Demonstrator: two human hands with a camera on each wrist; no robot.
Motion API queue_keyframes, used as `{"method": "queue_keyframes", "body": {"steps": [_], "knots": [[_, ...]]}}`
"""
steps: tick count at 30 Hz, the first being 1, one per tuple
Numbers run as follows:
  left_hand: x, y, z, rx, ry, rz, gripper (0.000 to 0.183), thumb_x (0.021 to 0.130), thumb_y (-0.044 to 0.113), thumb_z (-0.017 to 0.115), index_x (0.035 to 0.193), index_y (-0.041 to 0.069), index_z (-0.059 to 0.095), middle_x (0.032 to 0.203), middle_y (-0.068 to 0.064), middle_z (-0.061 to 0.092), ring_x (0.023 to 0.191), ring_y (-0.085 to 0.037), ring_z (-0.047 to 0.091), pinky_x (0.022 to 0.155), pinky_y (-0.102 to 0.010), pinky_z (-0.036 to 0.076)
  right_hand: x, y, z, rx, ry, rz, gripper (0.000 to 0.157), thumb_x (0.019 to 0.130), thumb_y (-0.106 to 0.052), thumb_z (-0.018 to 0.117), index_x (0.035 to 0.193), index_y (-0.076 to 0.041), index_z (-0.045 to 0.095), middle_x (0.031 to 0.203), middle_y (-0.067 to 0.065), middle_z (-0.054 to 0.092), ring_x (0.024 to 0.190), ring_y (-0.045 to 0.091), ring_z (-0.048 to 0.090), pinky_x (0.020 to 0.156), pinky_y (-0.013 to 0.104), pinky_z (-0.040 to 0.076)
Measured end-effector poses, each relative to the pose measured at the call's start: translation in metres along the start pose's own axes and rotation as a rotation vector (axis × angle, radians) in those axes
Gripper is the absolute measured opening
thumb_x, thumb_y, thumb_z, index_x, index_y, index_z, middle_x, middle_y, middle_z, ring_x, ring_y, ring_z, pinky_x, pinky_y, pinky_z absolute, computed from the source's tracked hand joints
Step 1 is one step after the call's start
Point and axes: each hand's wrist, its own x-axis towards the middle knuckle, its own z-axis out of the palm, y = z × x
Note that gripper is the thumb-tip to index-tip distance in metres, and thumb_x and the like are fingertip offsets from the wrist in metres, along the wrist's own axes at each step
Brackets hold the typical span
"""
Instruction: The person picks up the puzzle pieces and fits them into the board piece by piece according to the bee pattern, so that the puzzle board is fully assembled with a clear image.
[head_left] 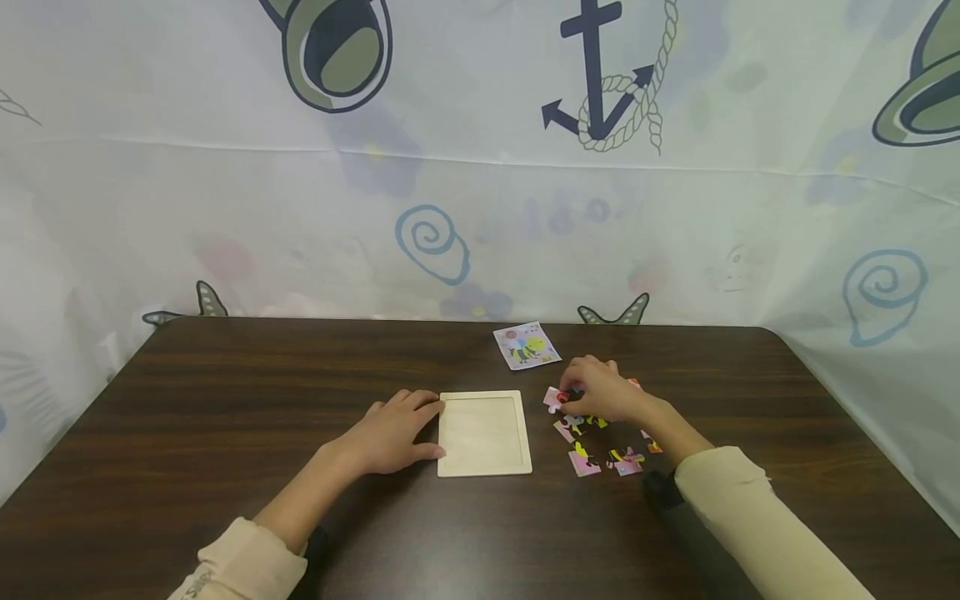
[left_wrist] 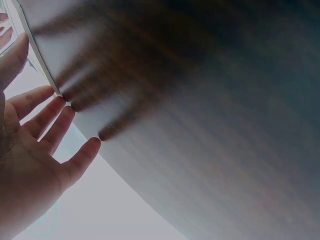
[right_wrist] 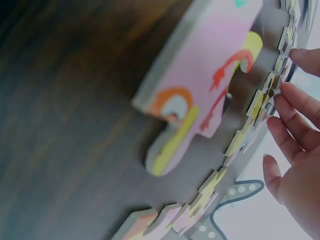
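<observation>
In the head view my left hand [head_left: 397, 432] rests beside the wooden puzzle tray [head_left: 483, 477], thumb and fingertips at its left edge. The fingers of that hand [left_wrist: 40, 135] are spread and fairly straight in the left wrist view. My right hand [head_left: 607, 392] is over the loose jigsaw pieces, its thumb and forefinger at either side of a pink puzzle piece [head_left: 552, 398] with a red patch. Other pieces, such as a pink and yellow one [head_left: 583, 462], lie round and under this hand. The right wrist view shows the fingers [right_wrist: 295, 120] among pieces standing edge-on.
A square picture card [head_left: 527, 346] with a bee lies behind the tray, near the table's back edge. The dark wooden table [head_left: 247, 400] meets a printed curtain [head_left: 337, 225] at the back. One large pink piece [right_wrist: 200, 75] lies close to the right wrist camera.
</observation>
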Motion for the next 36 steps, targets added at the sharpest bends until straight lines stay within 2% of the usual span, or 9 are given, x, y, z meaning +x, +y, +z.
{"method": "queue_keyframes", "body": {"steps": [9,14,19,22,26,29,31,36], "knots": [[0.000,0.000,0.000,-0.004,-0.002,0.000,0.059,0.086,0.034,0.063,0.132,0.001,0.046,0.134,-0.016,0.041,0.122,-0.034,0.037,0.088,-0.059,0.032,0.002,-0.001,0.000,0.044,-0.001,0.009,0.016,0.074,-0.014,0.072,0.084,-0.006,0.062,0.086,0.001,0.056,0.084,0.020,0.048,0.075,0.043,0.025],[0.000,0.001,-0.002,-0.006,-0.007,-0.002,0.059,0.086,0.034,0.063,0.132,0.001,0.046,0.134,-0.016,0.041,0.123,-0.034,0.036,0.089,-0.060,0.031,0.005,-0.007,-0.003,0.087,0.011,-0.014,0.016,0.074,-0.012,0.071,0.085,-0.006,0.061,0.083,0.001,0.057,0.082,0.020,0.054,0.084,0.047,0.028],[0.000,0.001,-0.003,-0.007,-0.011,-0.003,0.059,0.086,0.034,0.063,0.132,0.001,0.046,0.134,-0.016,0.041,0.123,-0.034,0.036,0.089,-0.060,0.031,0.011,-0.022,-0.004,0.149,0.005,-0.044,0.017,0.075,-0.011,0.070,0.087,-0.005,0.060,0.085,0.001,0.058,0.083,0.018,0.055,0.082,0.041,0.043],[0.000,0.001,-0.004,-0.009,-0.014,-0.002,0.059,0.086,0.034,0.063,0.132,0.001,0.046,0.134,-0.016,0.041,0.123,-0.035,0.036,0.089,-0.059,0.031,0.016,-0.031,-0.002,0.164,-0.022,-0.050,0.017,0.076,-0.012,0.070,0.088,-0.006,0.060,0.086,0.000,0.059,0.085,0.017,0.055,0.085,0.042,0.040],[-0.001,0.001,-0.004,-0.012,-0.018,-0.006,0.059,0.086,0.034,0.063,0.132,0.001,0.046,0.135,-0.016,0.041,0.123,-0.034,0.036,0.089,-0.059,0.031,0.027,-0.045,0.003,0.165,-0.045,-0.099,0.018,0.074,-0.010,0.070,0.088,-0.004,0.060,0.086,0.001,0.060,0.085,0.018,0.056,0.086,0.040,0.041],[0.000,0.001,-0.004,-0.004,-0.019,-0.006,0.059,0.086,0.034,0.062,0.132,0.002,0.047,0.135,-0.015,0.041,0.123,-0.034,0.036,0.089,-0.059,0.031,0.036,-0.057,0.007,0.172,-0.060,-0.137,0.018,0.072,-0.007,0.069,0.087,-0.002,0.061,0.086,0.003,0.060,0.084,0.020,0.056,0.079,0.033,0.046],[0.000,0.001,-0.004,0.005,-0.020,-0.008,0.058,0.086,0.035,0.062,0.132,0.002,0.047,0.134,-0.015,0.041,0.123,-0.034,0.037,0.089,-0.059,0.032,0.040,-0.064,0.009,0.172,-0.076,-0.151,0.018,0.072,-0.006,0.069,0.087,-0.002,0.061,0.085,0.003,0.059,0.084,0.019,0.055,0.078,0.030,0.045],[0.002,0.001,-0.002,0.023,-0.017,-0.013,0.058,0.085,0.036,0.063,0.131,0.002,0.049,0.133,-0.015,0.043,0.121,-0.033,0.038,0.088,-0.058,0.034,0.050,-0.079,0.016,0.126,-0.110,-0.187,0.018,0.073,-0.008,0.069,0.088,-0.002,0.060,0.085,0.003,0.055,0.082,0.017,0.050,0.077,0.029,0.043]]}}
